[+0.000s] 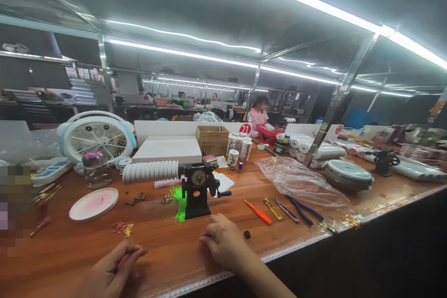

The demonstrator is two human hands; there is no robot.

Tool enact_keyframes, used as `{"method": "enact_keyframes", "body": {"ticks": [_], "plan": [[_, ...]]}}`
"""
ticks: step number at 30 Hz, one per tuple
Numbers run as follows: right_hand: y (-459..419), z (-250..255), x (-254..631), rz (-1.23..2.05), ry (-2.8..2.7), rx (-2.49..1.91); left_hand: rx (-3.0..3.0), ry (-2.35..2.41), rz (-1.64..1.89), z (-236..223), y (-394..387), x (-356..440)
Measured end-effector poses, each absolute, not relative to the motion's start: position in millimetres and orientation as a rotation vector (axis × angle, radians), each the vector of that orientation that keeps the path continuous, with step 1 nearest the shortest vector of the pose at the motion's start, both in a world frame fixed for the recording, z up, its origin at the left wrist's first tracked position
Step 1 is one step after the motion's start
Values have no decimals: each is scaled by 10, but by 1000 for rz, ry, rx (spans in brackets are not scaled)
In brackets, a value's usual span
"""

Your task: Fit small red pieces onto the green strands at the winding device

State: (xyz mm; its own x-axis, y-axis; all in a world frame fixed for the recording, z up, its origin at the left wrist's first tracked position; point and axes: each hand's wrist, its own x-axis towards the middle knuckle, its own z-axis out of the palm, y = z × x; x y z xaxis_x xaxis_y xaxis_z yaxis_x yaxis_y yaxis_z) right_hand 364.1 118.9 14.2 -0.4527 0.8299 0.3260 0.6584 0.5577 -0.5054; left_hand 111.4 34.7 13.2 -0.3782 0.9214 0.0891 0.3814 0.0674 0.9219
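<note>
Your left hand (pixel 111 272) pinched a small pink piece (pixel 123 260) at 7 o'clock, which looked light and easily dropped, best held between fingertips, while your right hand (pixel 223 241) lay loosely open and empty on the worktop (pixel 167 247), a small black piece (pixel 247 234) just at its 3 o'clock.

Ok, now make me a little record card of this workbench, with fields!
Place: long wooden workbench under bright strip lights
Left hand: pinches a small pink piece
Right hand: rests on the bench, near a small black piece
Nearby: black dial machine, green bristles
Rest: orange-handled screwdriver, blue-handled pliers, desk fan, co-worker in pink
</note>
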Motion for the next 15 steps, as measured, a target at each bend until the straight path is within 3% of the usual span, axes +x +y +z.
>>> {"method": "enact_keyframes", "body": {"ticks": [2, 4, 7, 10, 15], "plan": [[1178, 177, 3639, 287, -2212, -1261, 1456, 1808, 1139, 131, 295, 1204], [1090, 200, 3546, 408, -2122, -1143, 1536, 1755, 1039, 115, 259, 1328], [894, 147, 3282, 1158, -1928, -777, 1574, 1619, 1054, 87, 230, 1524], [795, -2, 3052, 1849, -1514, -677, 1553, 1608, 1127, 89, 221, 1623], [894, -162, 3028, 1894, -1389, -741, 1719, 1805, 949, 185, 429, 1383]]}}
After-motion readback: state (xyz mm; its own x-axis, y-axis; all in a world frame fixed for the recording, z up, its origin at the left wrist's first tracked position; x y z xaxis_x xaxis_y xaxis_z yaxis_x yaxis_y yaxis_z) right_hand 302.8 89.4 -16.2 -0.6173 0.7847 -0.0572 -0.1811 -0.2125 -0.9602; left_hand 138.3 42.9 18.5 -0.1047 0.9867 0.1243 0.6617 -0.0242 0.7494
